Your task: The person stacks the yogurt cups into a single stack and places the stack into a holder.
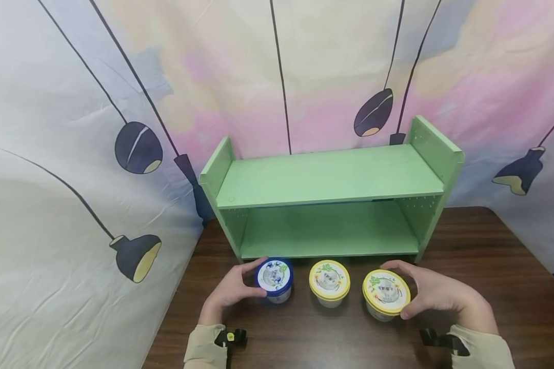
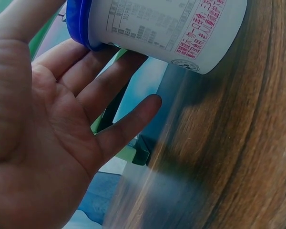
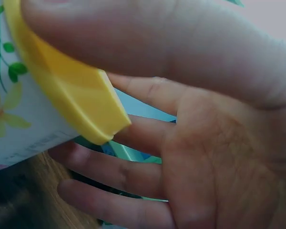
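In the head view, the left hand grips a blue-lidded cup from its left side, thumb in front and a finger behind. The right hand holds a yellow-lidded cup at the right between thumb and fingers. Between them stands another yellow-lidded cup, touched by neither hand. The left wrist view shows the white cup wall against the fingers, with the little finger extended away from it. In the right wrist view the thumb lies over the yellow lid, with fingers behind it.
A green two-tier shelf stands behind the cups on a dark wooden table. A patterned cloth with painted lamps hangs behind and to the sides. Black straps circle both sleeves.
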Demonstrator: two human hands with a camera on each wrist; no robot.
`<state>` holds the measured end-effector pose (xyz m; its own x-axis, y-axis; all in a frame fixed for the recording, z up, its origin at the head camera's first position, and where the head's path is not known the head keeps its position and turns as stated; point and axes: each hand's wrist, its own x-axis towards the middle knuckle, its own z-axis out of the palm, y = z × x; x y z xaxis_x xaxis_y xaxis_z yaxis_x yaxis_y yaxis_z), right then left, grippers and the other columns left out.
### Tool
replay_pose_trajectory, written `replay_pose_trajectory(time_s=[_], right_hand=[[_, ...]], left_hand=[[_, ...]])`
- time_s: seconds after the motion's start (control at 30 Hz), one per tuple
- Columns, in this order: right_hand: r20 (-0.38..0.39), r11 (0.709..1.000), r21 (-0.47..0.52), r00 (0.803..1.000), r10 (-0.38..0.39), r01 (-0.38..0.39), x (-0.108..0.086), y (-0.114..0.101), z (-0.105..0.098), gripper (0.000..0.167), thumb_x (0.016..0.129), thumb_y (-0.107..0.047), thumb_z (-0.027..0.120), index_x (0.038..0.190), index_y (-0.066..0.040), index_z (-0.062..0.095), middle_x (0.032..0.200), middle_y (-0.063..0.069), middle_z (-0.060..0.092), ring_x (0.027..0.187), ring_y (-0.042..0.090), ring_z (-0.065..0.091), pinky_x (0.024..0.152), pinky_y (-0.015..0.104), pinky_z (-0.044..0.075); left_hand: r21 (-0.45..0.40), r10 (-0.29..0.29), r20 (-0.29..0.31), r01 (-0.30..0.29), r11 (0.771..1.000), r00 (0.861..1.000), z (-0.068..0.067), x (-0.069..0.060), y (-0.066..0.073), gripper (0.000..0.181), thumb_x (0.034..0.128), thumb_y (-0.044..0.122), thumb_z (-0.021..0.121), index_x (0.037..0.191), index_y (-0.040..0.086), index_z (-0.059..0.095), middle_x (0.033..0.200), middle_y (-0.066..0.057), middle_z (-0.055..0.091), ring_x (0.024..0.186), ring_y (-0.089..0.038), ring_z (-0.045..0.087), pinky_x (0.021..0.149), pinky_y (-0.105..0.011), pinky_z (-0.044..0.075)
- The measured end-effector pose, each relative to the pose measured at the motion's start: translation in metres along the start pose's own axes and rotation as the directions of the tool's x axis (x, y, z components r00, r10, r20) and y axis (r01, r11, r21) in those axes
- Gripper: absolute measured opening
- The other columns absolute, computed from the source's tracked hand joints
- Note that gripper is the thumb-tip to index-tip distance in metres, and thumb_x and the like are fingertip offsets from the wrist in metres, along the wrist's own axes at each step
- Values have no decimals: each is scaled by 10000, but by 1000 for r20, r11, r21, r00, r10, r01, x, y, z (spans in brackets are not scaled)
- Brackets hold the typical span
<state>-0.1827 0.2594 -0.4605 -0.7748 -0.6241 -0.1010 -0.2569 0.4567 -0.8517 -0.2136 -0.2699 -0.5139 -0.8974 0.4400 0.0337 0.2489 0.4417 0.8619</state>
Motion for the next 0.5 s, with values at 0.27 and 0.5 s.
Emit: replay_pose_trajectory(time_s=[0.27, 0.5], right_hand=[[-4, 1000, -12, 1000, -9, 9, 5, 1, 0, 942, 713, -174, 985, 1509, -60, 495, 1413, 111, 583, 1184, 88, 549, 948, 269, 462], [-30, 999, -31, 1000, 4, -5, 5, 1, 2, 900, 708, -200, 988, 1465, -56, 524, 1340, 80, 629, 1134, 119, 586, 907, 293, 490]], left_hand=[[26, -16, 1, 16, 1000, 1000, 2, 2, 3, 891, 808, 340, 966, 1586, 211, 551, 1551, -22, 591, 1487, -326, 465, 1207, -636, 337], [20, -11, 33, 10, 1000, 999, 6, 2, 6, 877, 814, 351, 961, 1585, 268, 552, 1552, 2, 590, 1483, -290, 470, 1210, -635, 332]])
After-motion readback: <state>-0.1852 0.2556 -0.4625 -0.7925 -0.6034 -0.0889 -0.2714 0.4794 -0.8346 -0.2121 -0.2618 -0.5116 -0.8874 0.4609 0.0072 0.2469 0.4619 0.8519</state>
